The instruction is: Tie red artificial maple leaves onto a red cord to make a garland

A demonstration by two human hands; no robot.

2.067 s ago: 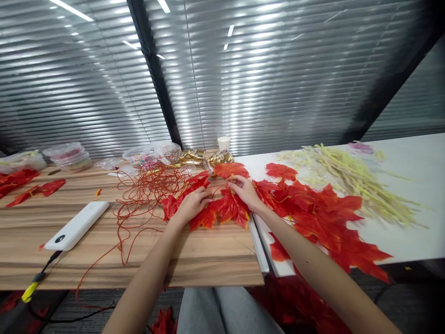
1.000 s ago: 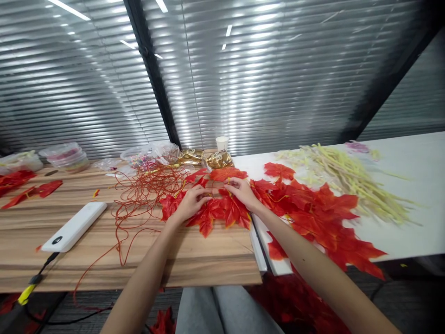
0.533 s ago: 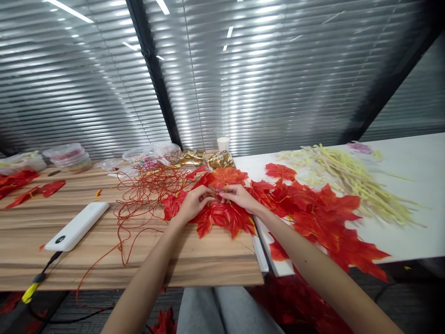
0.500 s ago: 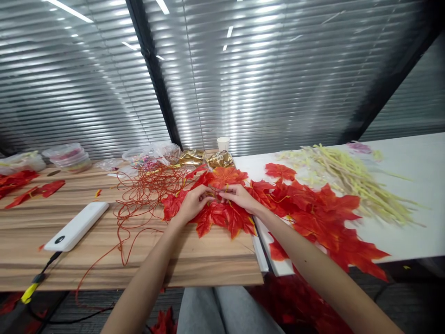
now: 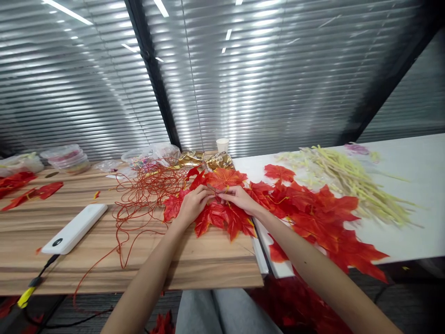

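Both hands meet over a cluster of red artificial maple leaves (image 5: 213, 218) on the wooden tabletop. My left hand (image 5: 194, 204) is closed, thumb and fingers pinching a thin red cord among the leaves. From the other side my right hand (image 5: 239, 198) pinches the same spot, its fingertips almost touching the left ones. A yellow leaf stem shows near the right fingertips. Exactly how cord and stem cross is hidden by the fingers. Beside my left hand lies a loose tangle of red cord (image 5: 149, 185). More red maple leaves (image 5: 320, 213) spread out under and past my right forearm.
A white power bank (image 5: 74, 229) with a black cable lies at left. Plastic tubs (image 5: 66, 157), gold packets (image 5: 220, 161) and a paper cup (image 5: 222, 144) line the back by the blinds. Yellow stems (image 5: 361, 190) lie on the white table. Red leaves are on the floor.
The hands stay over the same leaf cluster, with the fingertips drawn slightly closer together. The view has shifted very little; nothing else has visibly moved.
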